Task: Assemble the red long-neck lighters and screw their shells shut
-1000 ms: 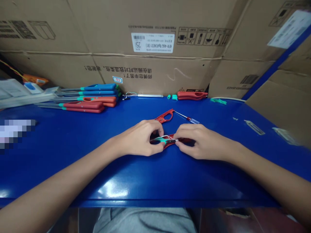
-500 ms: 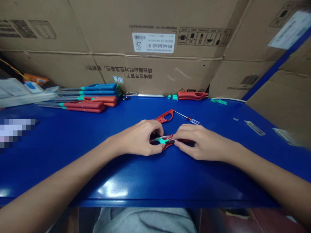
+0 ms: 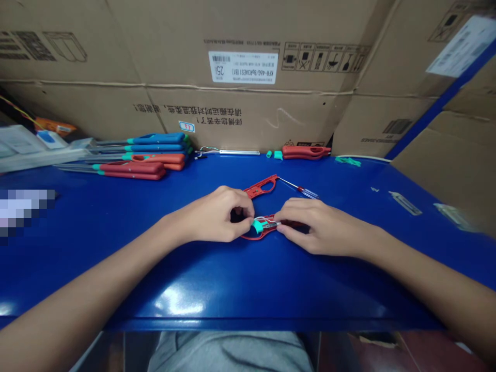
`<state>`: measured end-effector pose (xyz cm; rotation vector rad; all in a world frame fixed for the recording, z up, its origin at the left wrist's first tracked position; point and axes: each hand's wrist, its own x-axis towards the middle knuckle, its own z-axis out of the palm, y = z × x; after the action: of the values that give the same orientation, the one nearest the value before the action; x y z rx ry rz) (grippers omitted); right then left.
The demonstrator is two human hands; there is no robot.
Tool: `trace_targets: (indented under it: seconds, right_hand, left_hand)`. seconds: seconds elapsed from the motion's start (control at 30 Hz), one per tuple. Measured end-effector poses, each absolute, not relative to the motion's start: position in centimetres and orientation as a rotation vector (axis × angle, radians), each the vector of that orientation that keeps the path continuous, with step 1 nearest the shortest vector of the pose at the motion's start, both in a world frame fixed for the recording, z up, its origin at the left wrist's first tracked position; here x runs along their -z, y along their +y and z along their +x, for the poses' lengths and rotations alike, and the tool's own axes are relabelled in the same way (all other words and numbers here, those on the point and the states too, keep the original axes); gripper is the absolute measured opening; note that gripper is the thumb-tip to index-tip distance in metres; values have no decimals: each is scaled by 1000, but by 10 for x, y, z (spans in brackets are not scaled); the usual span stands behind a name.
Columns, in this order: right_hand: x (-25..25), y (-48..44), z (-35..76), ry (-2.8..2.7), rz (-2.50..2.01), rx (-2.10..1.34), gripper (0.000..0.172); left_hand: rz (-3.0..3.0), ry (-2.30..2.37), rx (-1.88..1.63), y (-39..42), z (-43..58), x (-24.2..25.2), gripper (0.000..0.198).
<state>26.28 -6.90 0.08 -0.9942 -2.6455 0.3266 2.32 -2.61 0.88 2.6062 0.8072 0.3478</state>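
Observation:
An open red half-shell of a lighter handle [image 3: 262,236] lies on the table under my two hands. A green trigger [image 3: 257,226], thin white wires [image 3: 265,219] and a small dark and silver part lie in it. My left hand [image 3: 228,216] is at its left end, thumb and forefinger pinched together beside the trigger; what they pinch is hidden. My right hand [image 3: 310,223] is closed round the shell's right part, fingertips at the small part's end. Just beyond, the other red half-shell [image 3: 264,187] lies near a screwdriver [image 3: 308,192] with a clear handle.
Several assembled lighters [image 3: 155,147], blue, orange and red, are piled at the back left. Along the cardboard wall [image 3: 248,103] lie a silver rod [image 3: 239,152], green pieces [image 3: 278,154] and a red handle [image 3: 306,151]. Small clear plastic pieces [image 3: 405,203] lie to the right.
My left hand has shifted slightly left and away from me, its fingers drawing together and uncovering more of the shell's left end. My right hand stays nearly in place.

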Motion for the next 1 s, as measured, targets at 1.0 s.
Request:
trace_targets:
  seconds: [1.0]
  right_hand:
    - [-1,-69,262,-2627,-1006,-332,17]
  left_hand:
    - [2643,731,-383,-26,25,-6,19]
